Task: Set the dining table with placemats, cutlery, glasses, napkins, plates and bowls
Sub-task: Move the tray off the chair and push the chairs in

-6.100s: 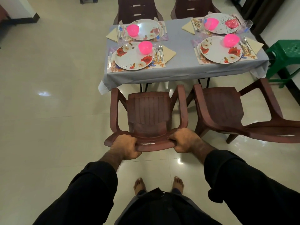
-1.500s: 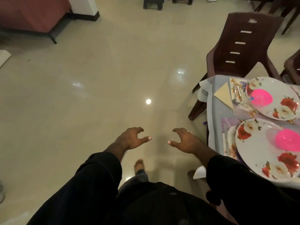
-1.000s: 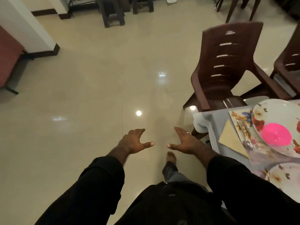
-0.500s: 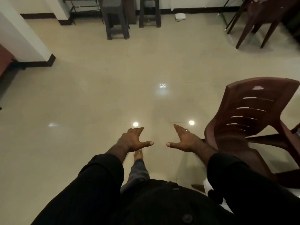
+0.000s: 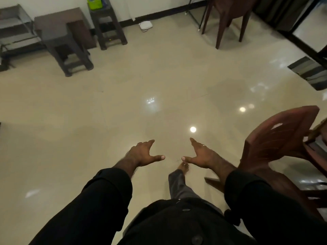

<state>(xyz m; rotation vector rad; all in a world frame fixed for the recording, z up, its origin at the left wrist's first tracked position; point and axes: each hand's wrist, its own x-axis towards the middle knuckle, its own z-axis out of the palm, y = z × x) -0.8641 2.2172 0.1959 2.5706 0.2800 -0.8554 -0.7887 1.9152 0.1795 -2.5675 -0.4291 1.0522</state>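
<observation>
Left hand and right hand empty, spread apart over glossy tiled floor. Brown plastic chair close at right; dark stools by far wall.

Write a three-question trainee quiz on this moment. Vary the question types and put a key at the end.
1. True or false: the left hand is holding a plate.
2. Which piece of furniture is closest to the right hand? A) the stool by the wall B) the brown chair on the right C) the floor mat
3. Fill in: a green object sits on top of the ____.

Key
1. False: both hands are open and empty, held out over the floor.
2. B
3. stool
</observation>
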